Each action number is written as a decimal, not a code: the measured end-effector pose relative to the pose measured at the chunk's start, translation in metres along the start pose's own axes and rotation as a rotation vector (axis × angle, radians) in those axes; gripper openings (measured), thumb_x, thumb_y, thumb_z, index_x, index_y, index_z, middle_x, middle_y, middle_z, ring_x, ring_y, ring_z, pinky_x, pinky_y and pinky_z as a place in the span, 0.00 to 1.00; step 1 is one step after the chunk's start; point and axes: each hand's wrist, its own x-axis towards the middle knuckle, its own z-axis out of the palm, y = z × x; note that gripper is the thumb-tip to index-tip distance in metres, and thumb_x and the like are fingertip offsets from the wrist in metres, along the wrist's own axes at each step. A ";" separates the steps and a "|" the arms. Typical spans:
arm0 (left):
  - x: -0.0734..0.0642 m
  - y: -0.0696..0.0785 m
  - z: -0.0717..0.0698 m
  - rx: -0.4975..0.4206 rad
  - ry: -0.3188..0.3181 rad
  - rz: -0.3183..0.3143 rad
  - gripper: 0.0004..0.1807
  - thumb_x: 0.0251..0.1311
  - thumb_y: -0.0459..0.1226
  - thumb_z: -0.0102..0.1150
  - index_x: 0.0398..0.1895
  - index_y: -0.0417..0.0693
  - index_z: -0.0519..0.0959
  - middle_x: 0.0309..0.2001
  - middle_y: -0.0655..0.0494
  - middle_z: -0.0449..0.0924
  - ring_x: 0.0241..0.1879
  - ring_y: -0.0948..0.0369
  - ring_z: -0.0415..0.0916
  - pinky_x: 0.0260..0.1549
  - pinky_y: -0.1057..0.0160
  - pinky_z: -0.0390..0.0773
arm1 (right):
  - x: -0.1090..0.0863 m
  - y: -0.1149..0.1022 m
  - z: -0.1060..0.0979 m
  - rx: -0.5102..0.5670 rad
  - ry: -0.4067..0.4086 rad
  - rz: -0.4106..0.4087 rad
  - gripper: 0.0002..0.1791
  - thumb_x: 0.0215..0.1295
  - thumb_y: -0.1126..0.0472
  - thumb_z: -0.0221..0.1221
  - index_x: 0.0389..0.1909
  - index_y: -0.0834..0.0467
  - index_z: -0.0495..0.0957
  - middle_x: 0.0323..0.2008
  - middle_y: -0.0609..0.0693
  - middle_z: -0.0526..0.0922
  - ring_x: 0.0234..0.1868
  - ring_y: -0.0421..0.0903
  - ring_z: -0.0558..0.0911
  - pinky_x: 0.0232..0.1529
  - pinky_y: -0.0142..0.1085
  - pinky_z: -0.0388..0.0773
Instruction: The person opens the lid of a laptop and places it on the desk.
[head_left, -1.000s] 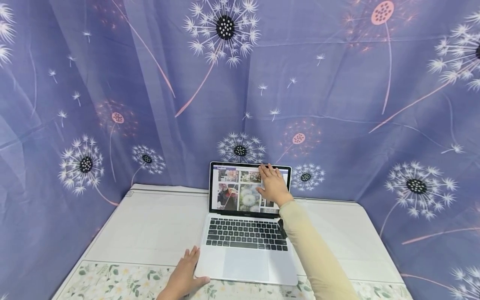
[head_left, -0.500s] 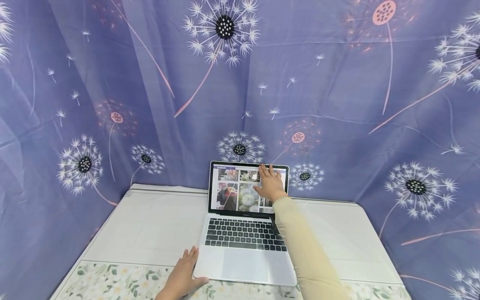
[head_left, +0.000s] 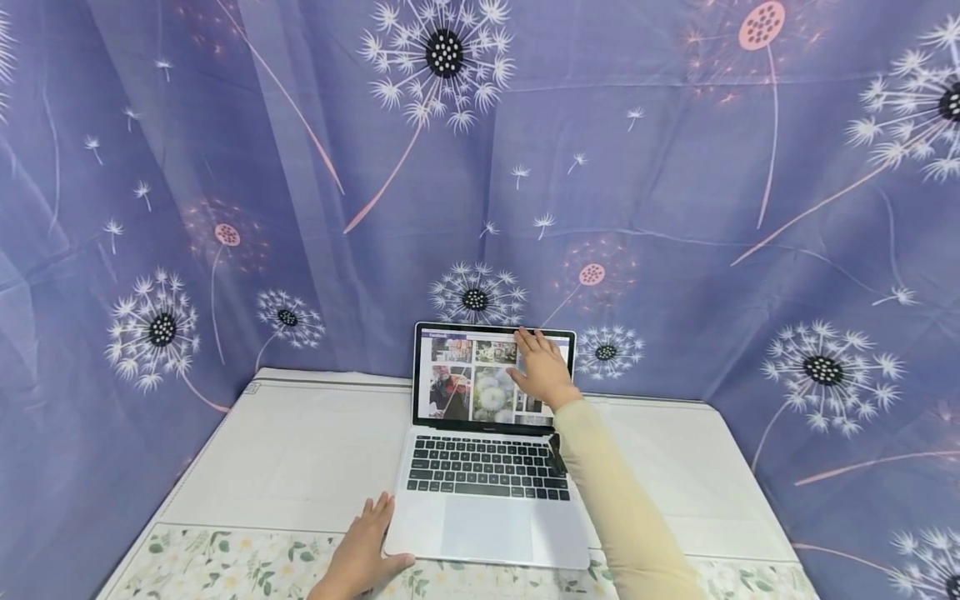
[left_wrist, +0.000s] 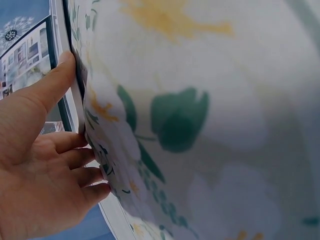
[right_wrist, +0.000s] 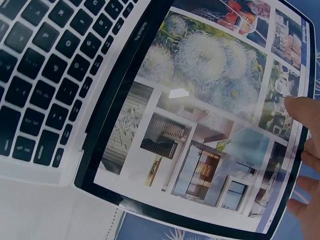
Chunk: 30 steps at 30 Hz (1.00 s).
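Note:
An open silver laptop (head_left: 420, 533) with a black keyboard stands on the table, and its lit screen (head_left: 450, 392) shows a web page of several pictures. At the laptop's front left corner my left hand (head_left: 362, 550) rests with its fingers along the side and the thumb at the front edge. In the left wrist view, the left hand (left_wrist: 45, 165) has its fingertips right at the laptop's edge. My right hand (head_left: 543, 367) lies over the screen's upper right part, fingers extended to the top edge. The right wrist view has only the fingers (right_wrist: 305, 112) at that edge.
The white table (head_left: 315, 450) carries a floral cloth (head_left: 232, 558) along its front. Purple fabric (head_left: 405, 275) with dandelion prints hangs behind and on both sides, close behind the screen. A beige sleeve (head_left: 622, 508) crosses the laptop's right side.
Both hands keep nearly the same places on the laptop. The right forearm has swung slightly left and back, and the head view has shifted a little, so everything sits slightly further left.

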 end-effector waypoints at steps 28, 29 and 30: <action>0.005 -0.003 -0.001 0.001 -0.035 0.008 0.56 0.41 0.55 0.71 0.65 0.23 0.61 0.67 0.26 0.57 0.67 0.30 0.50 0.62 0.31 0.56 | -0.081 0.001 0.032 -0.014 0.206 -0.099 0.32 0.70 0.48 0.55 0.67 0.64 0.66 0.65 0.62 0.69 0.65 0.61 0.68 0.65 0.56 0.64; 0.004 -0.003 -0.002 -0.003 -0.037 0.004 0.54 0.43 0.54 0.71 0.65 0.24 0.62 0.67 0.26 0.58 0.67 0.30 0.51 0.62 0.32 0.56 | -0.084 0.000 0.033 -0.011 0.211 -0.105 0.32 0.70 0.48 0.55 0.66 0.65 0.66 0.64 0.62 0.70 0.65 0.61 0.68 0.65 0.56 0.65; 0.003 -0.003 -0.003 -0.004 -0.036 0.002 0.53 0.45 0.54 0.70 0.65 0.24 0.62 0.67 0.26 0.58 0.67 0.31 0.51 0.62 0.32 0.57 | -0.088 -0.001 0.034 -0.007 0.214 -0.108 0.32 0.70 0.48 0.55 0.66 0.65 0.66 0.64 0.62 0.71 0.65 0.61 0.68 0.65 0.56 0.65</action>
